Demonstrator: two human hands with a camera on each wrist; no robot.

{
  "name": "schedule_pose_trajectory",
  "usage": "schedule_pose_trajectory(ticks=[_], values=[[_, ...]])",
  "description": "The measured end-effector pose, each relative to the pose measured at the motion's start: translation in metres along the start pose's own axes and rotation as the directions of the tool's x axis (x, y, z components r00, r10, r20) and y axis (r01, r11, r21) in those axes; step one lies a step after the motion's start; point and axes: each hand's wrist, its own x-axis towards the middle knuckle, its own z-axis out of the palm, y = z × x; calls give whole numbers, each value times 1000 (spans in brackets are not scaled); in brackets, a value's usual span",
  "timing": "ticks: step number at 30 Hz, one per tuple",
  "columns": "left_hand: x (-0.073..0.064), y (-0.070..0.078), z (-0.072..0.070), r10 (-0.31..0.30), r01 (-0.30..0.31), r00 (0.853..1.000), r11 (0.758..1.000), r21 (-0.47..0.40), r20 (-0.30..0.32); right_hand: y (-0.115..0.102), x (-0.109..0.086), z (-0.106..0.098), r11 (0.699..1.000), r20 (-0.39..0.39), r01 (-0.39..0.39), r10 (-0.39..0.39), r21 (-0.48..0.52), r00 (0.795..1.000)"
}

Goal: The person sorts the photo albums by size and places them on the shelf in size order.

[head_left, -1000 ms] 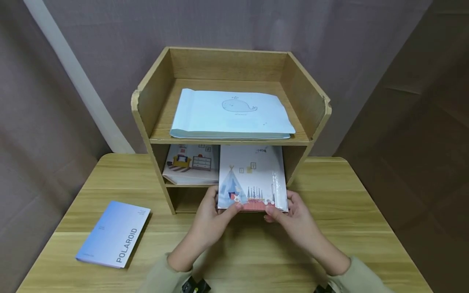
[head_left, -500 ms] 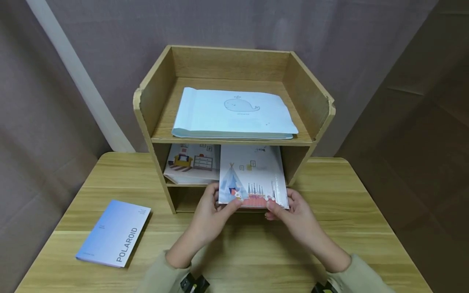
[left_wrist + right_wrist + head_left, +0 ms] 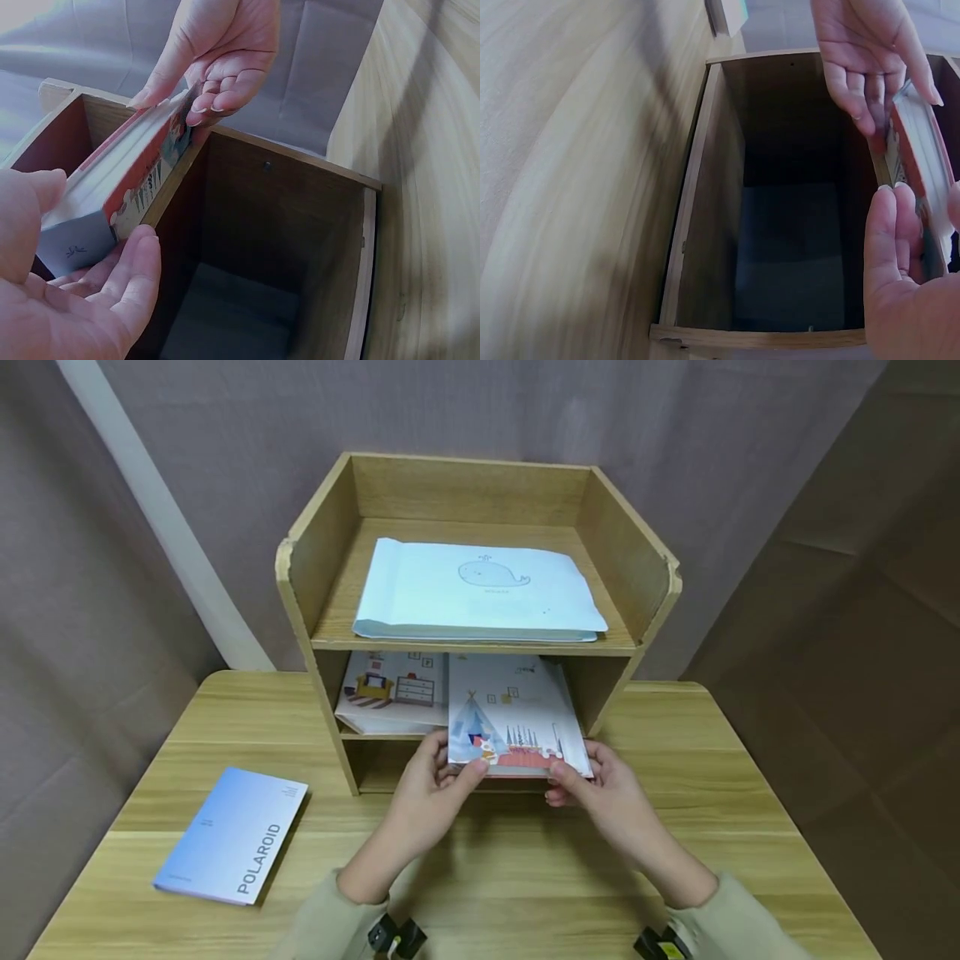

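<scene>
A thick white book (image 3: 517, 714) with a blue tent on its cover is partly inside the middle compartment of the wooden shelf (image 3: 472, 650), its front end sticking out. My left hand (image 3: 423, 797) grips the book's near left corner, thumb on the cover and fingers underneath. At the near right corner my right hand (image 3: 611, 793) holds it the same way. Beside it, in the same compartment, lies a book with a yellow armchair (image 3: 393, 693) on its cover. In the left wrist view the book's grey spine (image 3: 79, 244) and page edges show between both hands.
On the top shelf lies a pale blue book with a whale (image 3: 480, 589). A blue POLAROID book (image 3: 232, 835) lies on the wooden table (image 3: 510, 910), left of the shelf. Below the middle board is a lower compartment (image 3: 390, 767). Grey curtain (image 3: 465, 410) hangs behind.
Both hands have moved the tent book a little farther into the middle compartment, and less of it sticks out. It sits slightly turned now. The other books have stayed put.
</scene>
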Motion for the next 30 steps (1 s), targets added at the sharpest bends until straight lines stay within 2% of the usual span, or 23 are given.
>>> schedule_pose_trajectory(ticks=[13,23,27,30], values=[[-2,-1,0,15,-17,999,999,29,47,10,-2,-2,997,-27,79,-80,-22,996],[4,1,4,36,-34,999,992,125,-13,12,4,-3,995,-61,82,-86,-58,994],[6,2,5,42,-29,997,980,197,-66,13,7,-5,989,-100,88,-100,-118,990],[9,1,6,55,-26,992,969,245,-113,15,10,-7,968,-141,114,-148,-224,979]])
